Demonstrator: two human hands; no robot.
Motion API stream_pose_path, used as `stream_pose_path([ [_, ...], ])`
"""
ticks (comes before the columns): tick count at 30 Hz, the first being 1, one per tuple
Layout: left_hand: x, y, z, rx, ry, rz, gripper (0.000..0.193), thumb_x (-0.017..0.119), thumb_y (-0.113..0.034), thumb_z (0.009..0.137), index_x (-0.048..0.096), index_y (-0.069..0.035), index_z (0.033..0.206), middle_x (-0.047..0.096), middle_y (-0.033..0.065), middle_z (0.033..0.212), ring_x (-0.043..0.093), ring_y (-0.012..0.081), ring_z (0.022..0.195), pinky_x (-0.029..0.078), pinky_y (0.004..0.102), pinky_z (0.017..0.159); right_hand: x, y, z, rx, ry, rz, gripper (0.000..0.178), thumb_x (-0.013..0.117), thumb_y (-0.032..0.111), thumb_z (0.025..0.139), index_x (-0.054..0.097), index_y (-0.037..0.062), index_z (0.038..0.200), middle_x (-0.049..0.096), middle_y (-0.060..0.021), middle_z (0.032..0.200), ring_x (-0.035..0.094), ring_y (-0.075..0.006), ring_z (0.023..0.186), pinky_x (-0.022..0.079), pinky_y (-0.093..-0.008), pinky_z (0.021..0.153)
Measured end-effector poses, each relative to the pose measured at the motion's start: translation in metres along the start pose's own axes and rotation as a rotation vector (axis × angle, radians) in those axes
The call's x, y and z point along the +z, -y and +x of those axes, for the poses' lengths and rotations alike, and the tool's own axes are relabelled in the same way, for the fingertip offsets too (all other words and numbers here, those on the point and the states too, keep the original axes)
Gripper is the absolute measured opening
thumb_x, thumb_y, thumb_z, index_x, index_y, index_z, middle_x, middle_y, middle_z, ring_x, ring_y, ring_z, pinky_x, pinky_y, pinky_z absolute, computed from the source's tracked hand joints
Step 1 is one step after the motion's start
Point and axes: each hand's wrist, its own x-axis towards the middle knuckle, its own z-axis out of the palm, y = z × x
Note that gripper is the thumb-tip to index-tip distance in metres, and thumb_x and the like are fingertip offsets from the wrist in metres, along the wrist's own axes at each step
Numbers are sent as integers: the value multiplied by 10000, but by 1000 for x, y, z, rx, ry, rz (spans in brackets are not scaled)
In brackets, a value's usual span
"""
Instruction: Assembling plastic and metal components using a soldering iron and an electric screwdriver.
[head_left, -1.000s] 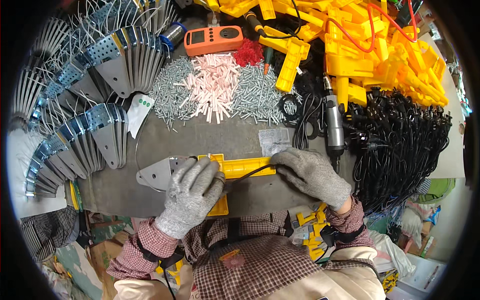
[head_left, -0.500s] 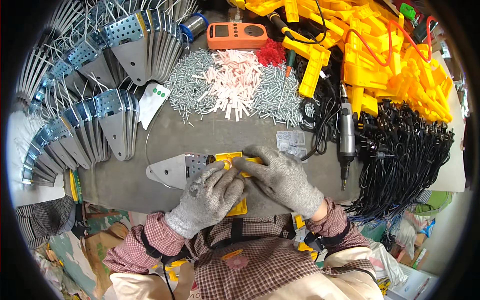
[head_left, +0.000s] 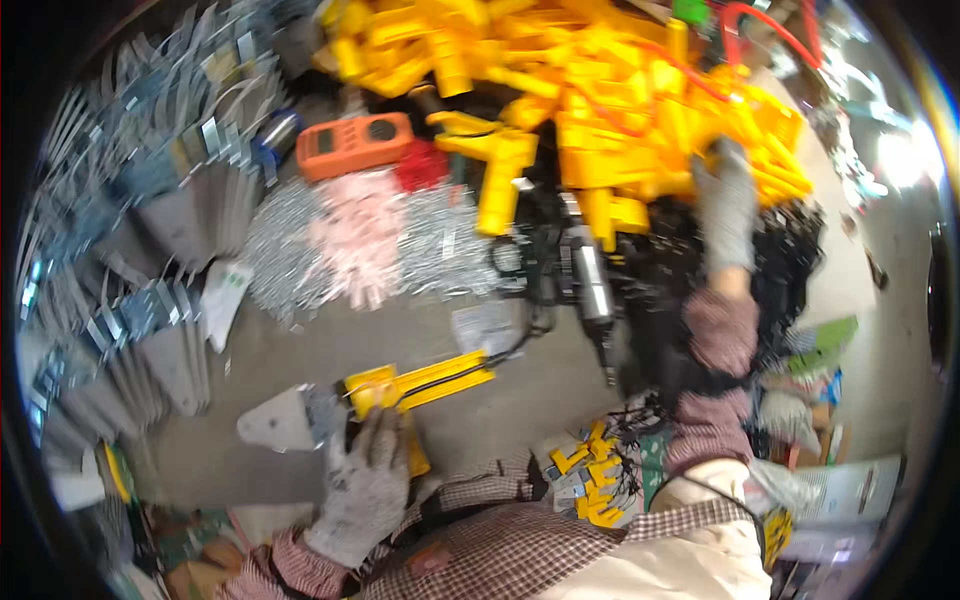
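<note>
My left hand (head_left: 365, 480), in a grey knit glove, presses its fingers over a yellow plastic T-shaped housing (head_left: 440, 381) on the table. A black cable lies along the housing's arm. Against its left side sits a grey metal trowel-shaped plate (head_left: 277, 420) with a perforated strip, partly behind my fingers. My right hand (head_left: 728, 205), gloved alike, is stretched far out to the right, at the edge of a heap of yellow plastic housings (head_left: 630, 130). Its fingers are smeared by motion, so whether it holds one is unclear.
Screws (head_left: 285, 245), pale pink strips (head_left: 357, 235) and red bits (head_left: 422, 166) lie in piles below an orange meter (head_left: 355, 145). A power screwdriver (head_left: 592, 280) hangs beside black cables (head_left: 650, 300). Stacked metal plates (head_left: 170, 350) fill the left side. A small clear packet (head_left: 485, 328) lies mid-table.
My right hand has left the housing and swung up and right to the yellow heap. My left hand stays on the housing. The whole view has shifted and blurred.
</note>
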Motion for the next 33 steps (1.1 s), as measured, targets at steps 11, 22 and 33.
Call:
stream_pose_path([
  [11,7,-1,-6,-20,15,8,784,647,-540,908,534,80,1375,514,226,1437,523,356,1329,364,663,1041,-69,-27,-73,234,-309,208,538,586,253,1017,468,-90,1415,597,-258,1339,577,-365,1225,445,-419,1070],
  [22,26,-6,-4,-42,-64,22,781,684,-527,867,524,37,1383,500,202,1438,455,349,1381,341,700,1052,-74,211,-195,543,405,1545,187,615,41,983,624,5,1167,717,-98,998,686,-172,924,542,-302,866],
  [33,-9,38,-32,255,-162,-396,523,743,-474,874,715,-35,1157,671,170,1222,565,329,1279,339,574,1155,-70,244,-205,-400,589,1023,455,642,132,884,519,50,1314,551,-128,1289,460,-351,1326,176,-575,1169],
])
